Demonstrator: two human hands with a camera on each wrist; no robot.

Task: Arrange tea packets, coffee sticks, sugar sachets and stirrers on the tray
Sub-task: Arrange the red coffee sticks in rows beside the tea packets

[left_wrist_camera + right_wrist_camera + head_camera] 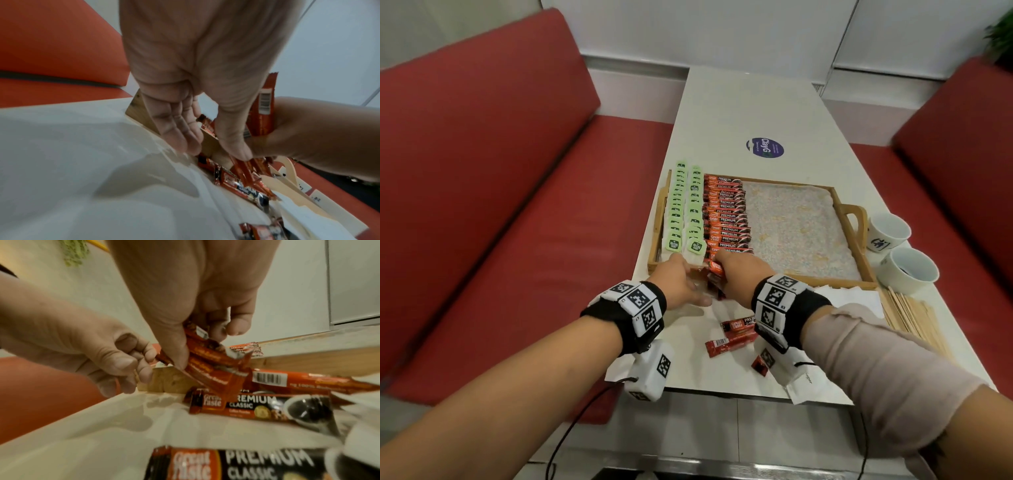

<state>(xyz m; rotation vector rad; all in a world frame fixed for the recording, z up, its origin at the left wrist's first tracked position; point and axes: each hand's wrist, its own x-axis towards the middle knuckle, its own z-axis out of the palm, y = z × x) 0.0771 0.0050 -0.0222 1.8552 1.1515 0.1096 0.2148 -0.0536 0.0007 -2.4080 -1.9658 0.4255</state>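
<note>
The wooden tray [791, 181] holds two columns of green tea packets [685, 209] at its left and a column of orange coffee sticks [726, 216] beside them. Its right half shows bare speckled lining. Both hands meet at the tray's near left corner. My right hand [739, 274] grips a small bundle of coffee sticks [216, 374] between thumb and fingers. My left hand [681, 281] pinches the end of one stick in that bundle. Loose coffee sticks [738, 325] lie on the table under my right wrist, also in the right wrist view [257, 405].
Wooden stirrers [907, 315] lie in a pile at the right, near white sachets [852, 298]. Two white cups [888, 231] stand beside the tray's right handle. Red bench seats [517, 205] flank the narrow white table [739, 102].
</note>
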